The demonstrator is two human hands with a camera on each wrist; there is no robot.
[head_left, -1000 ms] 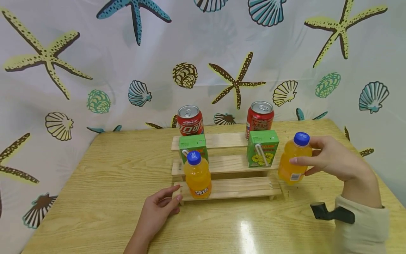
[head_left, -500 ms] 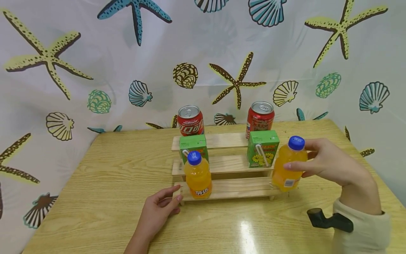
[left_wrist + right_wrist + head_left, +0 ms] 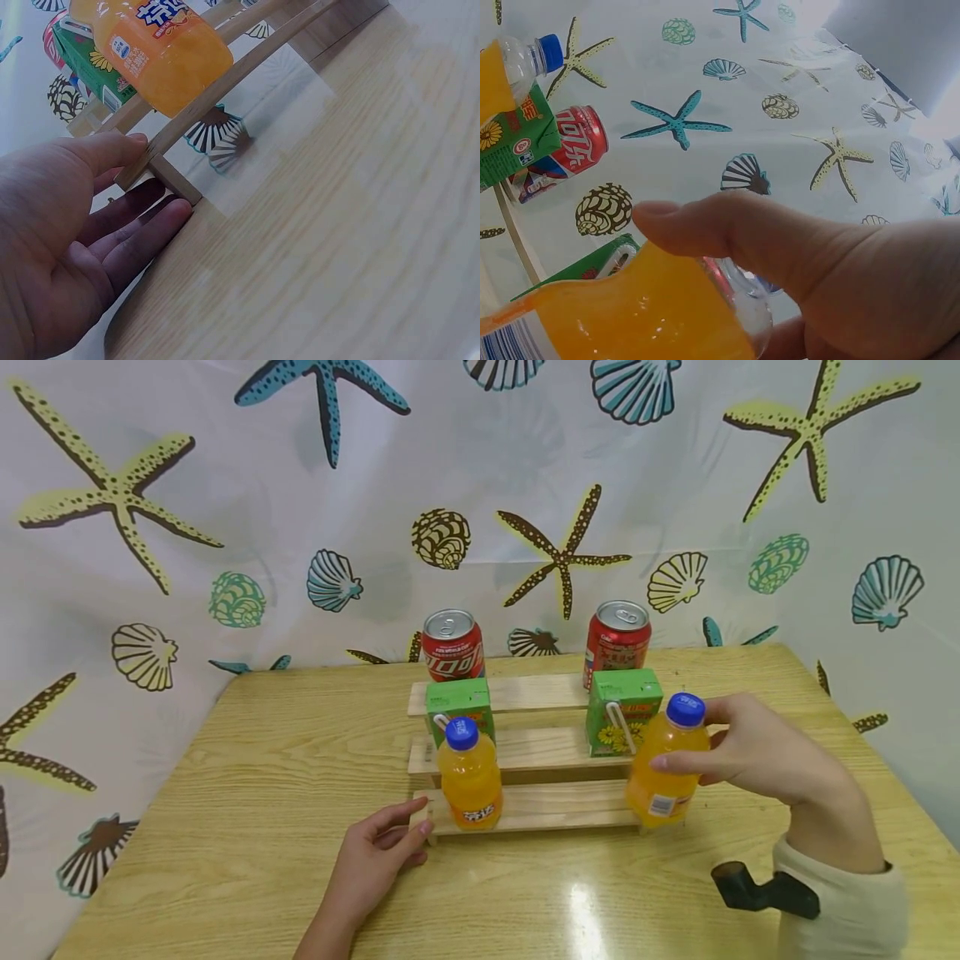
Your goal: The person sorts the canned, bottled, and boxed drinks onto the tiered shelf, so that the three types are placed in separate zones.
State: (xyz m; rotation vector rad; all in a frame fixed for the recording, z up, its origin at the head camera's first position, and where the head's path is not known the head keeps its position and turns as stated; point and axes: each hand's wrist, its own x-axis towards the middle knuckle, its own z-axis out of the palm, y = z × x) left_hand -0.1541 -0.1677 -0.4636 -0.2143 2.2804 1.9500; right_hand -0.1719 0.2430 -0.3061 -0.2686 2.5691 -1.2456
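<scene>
My right hand (image 3: pixel 750 752) holds an orange soda bottle (image 3: pixel 666 777) with a blue cap, thumb on the near side. The bottle tilts slightly at the right end of the lowest step of a three-step wooden rack (image 3: pixel 562 806). In the right wrist view the thumb lies across the bottle's (image 3: pixel 645 315) upper part. My left hand (image 3: pixel 378 852) grips the rack's left end; in the left wrist view the thumb rests on the plank end (image 3: pixel 139 169) and fingers curl beside the leg. Another orange soda bottle (image 3: pixel 472 785) stands on the lowest step near that hand.
Two green drink cartons, the left (image 3: pixel 459 697) and the right (image 3: pixel 618 714), stand on the middle step. Red cola cans, one left (image 3: pixel 453 647) and one right (image 3: pixel 617 639), stand on the top step. A patterned cloth (image 3: pixel 300 493) hangs behind the wooden table (image 3: pixel 262 793).
My right hand has carried its bottle left and toward the front, from beside the rack to the right end of the lowest step. The left hand has stayed in place.
</scene>
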